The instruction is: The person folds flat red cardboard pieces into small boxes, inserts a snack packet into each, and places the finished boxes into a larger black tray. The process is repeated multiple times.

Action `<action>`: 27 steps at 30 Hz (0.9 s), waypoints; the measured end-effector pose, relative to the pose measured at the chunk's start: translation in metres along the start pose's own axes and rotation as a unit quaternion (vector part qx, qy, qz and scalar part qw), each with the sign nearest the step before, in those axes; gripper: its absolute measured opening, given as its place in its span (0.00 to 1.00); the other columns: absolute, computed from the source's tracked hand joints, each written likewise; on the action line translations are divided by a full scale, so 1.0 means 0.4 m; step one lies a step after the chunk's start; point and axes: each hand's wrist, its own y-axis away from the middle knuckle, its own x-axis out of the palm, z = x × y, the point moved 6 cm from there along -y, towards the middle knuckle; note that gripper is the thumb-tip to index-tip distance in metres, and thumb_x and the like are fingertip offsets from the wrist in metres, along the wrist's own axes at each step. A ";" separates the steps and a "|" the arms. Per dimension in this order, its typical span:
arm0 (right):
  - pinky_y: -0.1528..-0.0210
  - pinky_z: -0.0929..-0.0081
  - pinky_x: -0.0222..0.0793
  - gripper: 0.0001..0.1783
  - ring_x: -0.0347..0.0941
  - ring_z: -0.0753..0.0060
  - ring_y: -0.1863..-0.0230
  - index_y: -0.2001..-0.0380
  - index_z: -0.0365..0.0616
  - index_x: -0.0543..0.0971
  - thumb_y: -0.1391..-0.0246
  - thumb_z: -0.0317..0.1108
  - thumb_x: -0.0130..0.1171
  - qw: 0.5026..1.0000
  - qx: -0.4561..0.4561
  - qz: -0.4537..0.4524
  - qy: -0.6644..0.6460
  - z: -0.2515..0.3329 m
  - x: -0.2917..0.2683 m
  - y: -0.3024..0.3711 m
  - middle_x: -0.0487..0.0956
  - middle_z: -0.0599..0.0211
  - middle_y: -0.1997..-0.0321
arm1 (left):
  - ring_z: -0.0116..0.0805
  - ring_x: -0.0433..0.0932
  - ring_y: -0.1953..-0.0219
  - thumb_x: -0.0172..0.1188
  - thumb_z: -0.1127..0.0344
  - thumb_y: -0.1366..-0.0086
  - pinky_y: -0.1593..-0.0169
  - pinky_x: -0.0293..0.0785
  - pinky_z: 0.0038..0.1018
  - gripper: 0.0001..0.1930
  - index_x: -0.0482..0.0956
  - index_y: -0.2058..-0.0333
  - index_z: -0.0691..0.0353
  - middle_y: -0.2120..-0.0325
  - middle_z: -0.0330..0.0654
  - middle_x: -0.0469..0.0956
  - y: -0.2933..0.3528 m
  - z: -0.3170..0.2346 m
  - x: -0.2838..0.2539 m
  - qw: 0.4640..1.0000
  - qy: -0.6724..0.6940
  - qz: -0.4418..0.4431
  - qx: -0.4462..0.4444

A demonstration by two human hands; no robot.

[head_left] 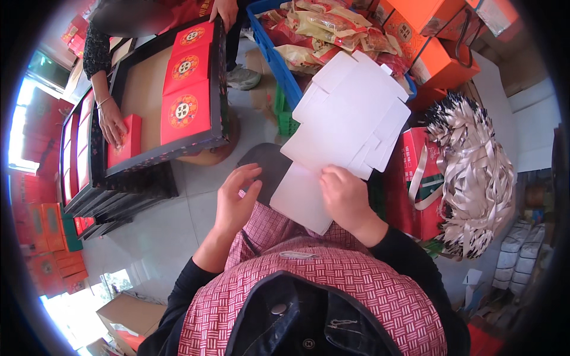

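Unfolded white cardboard box blanks (350,118) lie in a layered pile in front of me, their flaps sticking out at the edges. My right hand (347,199) is closed, fingers curled at the near part of the top blank. That blank's lower panel reaches down toward my lap, over my red checked apron (320,264). To the left of the cardboard my left hand (236,199) hovers with its fingers apart and slightly bent, holding nothing. What supports the pile is mostly hidden beneath it.
A blue crate (273,56) of wrapped packets (332,32) stands beyond the pile. Bundled pale ribbons (475,172) lie beside a red bag (415,178) at right. At left, a co-worker's hand (113,124) touches a red box (126,142) in a black tray (219,118).
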 end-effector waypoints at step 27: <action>0.47 0.67 0.72 0.18 0.77 0.62 0.52 0.50 0.32 0.73 0.37 0.34 0.49 0.459 0.461 0.172 -0.739 -0.070 0.049 -0.013 0.80 0.57 0.54 | 0.33 0.80 0.59 0.64 0.79 0.42 0.53 0.76 0.27 0.10 0.80 0.61 0.73 0.63 0.48 0.82 0.046 -0.331 -0.002 0.871 0.419 0.253 0.035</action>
